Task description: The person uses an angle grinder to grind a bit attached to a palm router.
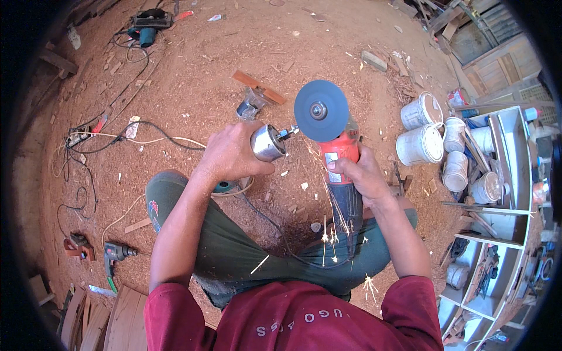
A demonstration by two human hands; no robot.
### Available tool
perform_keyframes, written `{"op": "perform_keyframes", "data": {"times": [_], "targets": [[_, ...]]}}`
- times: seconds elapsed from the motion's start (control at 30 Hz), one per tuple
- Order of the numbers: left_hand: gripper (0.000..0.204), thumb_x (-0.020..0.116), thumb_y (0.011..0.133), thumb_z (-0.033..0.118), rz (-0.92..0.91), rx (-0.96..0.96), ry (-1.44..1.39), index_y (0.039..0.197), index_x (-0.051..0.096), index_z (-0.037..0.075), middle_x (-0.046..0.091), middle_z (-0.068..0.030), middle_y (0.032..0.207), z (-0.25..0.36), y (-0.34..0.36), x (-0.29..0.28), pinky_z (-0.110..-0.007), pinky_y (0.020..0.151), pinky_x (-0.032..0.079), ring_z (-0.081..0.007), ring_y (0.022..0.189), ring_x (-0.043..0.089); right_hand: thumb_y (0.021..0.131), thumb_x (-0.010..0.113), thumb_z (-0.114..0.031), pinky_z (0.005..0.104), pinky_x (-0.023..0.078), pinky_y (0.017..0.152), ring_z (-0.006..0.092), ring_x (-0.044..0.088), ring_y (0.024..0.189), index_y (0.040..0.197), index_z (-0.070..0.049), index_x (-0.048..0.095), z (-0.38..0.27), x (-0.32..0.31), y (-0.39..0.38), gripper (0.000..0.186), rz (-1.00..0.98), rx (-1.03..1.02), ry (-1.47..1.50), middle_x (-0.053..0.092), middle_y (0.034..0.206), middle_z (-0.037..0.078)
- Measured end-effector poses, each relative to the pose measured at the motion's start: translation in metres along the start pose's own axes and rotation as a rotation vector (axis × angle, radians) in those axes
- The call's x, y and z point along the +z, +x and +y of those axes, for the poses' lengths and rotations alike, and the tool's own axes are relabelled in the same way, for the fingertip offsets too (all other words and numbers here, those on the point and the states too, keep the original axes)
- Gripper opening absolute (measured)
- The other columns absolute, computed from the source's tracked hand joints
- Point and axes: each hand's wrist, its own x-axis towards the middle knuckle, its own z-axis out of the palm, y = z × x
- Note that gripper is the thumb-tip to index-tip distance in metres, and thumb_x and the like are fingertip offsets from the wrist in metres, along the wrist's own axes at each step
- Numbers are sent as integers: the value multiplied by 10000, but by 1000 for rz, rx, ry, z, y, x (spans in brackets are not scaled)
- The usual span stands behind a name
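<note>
My left hand [225, 149] is wrapped round a silver cylindrical motor body [267, 144], like that of a trim router. A short shaft with a bit [288, 133] sticks out of its end and meets the left edge of a blue-grey disc [328, 120]. That disc sits on a red and black angle grinder [341, 167], which my right hand [369, 175] grips round its body, thumb across the top. Sparks [331, 234] fly down from the disc toward my lap. Just beyond my left hand lies a router base [250, 105] with clear plastic and a reddish-brown wooden strip.
Sawdust and wood scraps cover the floor. White buckets [418, 144] and a white shelf unit [506, 228] stand on the right. Cables, a circular saw [150, 26], a drill [119, 253] and wooden boards [126, 319] lie on the left. The grinder's cord [272, 225] crosses my legs.
</note>
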Motion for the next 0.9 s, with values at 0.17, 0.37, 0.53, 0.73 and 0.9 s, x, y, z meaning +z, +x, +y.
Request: {"op": "perform_keyframes", "data": {"times": [0.17,0.37,0.53,0.73,0.9], "targets": [[602,839,537,347,-11,-11,-4,1073,734,93,754,-167,963,0,0,-1,-466,861,560,-360,920,730,802,788,-111,327,573,778,135,666,866,1184,-6,617,1,-2,1,431,-14,3,-8,668,1018,59],[613,841,534,350,-18,-10,5,1080,735,92,755,-165,958,-1,0,-1,-463,867,561,-358,922,731,801,794,-120,324,558,803,132,656,913,1187,-6,620,1,0,0,438,2,-32,-29,670,1033,58],[632,844,536,356,-21,-3,8,1102,735,96,756,-168,965,-1,1,-1,-462,872,561,-361,928,731,806,782,-111,334,562,811,136,659,917,1190,1,618,3,-1,0,433,1,-38,-17,673,1047,61],[638,841,542,360,-35,-6,14,1113,730,98,755,-169,979,-1,0,-2,-470,873,558,-362,930,730,812,767,-105,340,568,815,142,664,922,1191,8,617,2,-1,1,423,-9,-26,-31,676,1049,69],[627,838,547,357,-26,6,9,1108,731,98,754,-172,978,-1,0,-2,-468,866,558,-364,928,729,813,773,-109,331,568,797,137,667,890,1180,8,622,4,0,1,414,5,-67,-11,678,1034,67]]}}
